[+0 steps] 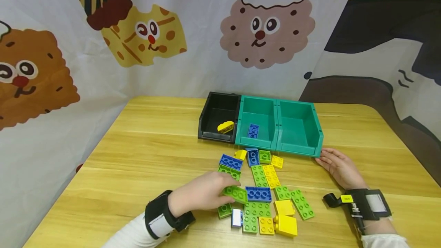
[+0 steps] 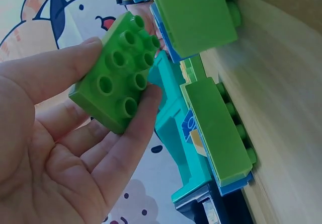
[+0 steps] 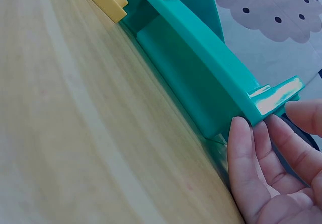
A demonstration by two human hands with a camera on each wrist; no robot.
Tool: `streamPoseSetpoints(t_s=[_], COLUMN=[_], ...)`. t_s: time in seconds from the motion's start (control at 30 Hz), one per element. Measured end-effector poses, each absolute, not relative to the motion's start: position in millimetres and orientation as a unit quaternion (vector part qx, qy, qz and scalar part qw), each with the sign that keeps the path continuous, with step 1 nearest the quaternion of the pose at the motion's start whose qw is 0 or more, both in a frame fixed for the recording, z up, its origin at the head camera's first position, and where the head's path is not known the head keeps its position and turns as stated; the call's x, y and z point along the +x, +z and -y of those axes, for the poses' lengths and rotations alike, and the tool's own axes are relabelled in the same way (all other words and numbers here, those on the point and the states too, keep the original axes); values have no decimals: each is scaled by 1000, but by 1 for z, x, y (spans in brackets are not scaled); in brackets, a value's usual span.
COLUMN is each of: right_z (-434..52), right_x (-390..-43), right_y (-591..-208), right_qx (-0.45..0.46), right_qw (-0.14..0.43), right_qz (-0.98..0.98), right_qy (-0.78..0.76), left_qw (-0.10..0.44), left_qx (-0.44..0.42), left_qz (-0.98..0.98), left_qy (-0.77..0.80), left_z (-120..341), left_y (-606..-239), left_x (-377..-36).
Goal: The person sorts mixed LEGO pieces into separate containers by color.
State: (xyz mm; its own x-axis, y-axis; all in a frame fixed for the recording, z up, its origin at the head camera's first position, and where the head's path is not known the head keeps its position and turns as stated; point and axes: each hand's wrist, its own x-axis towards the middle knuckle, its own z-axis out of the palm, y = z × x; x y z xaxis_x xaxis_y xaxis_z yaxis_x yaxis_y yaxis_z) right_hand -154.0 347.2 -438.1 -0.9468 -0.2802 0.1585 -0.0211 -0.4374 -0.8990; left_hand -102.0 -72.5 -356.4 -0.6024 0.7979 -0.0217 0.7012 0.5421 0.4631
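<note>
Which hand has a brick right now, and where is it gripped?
Left hand pinches a green brick by its side edges; right hand holds nothing.

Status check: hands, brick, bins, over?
Left hand pinches green brick. Right hand flat, fingertips touching the right teal bin. Loose bricks between hand and bins.

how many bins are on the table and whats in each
3, side by side at the far edge: the black bin on the left holds a yellow brick, the middle teal bin a blue brick, the right teal bin shows nothing inside.
</note>
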Motion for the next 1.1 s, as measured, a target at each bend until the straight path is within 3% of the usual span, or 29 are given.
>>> streamPoseSetpoints(t_s=[0.53, 0.83, 1.1], right_z=[-352, -352, -348], right_x=[-154, -155, -156], right_y=[-442, -441, -441], right_qx=[-171, -167, -168], right_qw=[82, 81, 77], right_qz=[-502, -508, -516], right_qy=[-844, -841, -836], left_qw=[56, 41, 10], left_qx=[408, 362, 366], left_qz=[-852, -826, -837], left_qy=[324, 430, 406], left_z=[62, 26, 1], left_y=[-346, -329, -312], left_x=[-110, -130, -143])
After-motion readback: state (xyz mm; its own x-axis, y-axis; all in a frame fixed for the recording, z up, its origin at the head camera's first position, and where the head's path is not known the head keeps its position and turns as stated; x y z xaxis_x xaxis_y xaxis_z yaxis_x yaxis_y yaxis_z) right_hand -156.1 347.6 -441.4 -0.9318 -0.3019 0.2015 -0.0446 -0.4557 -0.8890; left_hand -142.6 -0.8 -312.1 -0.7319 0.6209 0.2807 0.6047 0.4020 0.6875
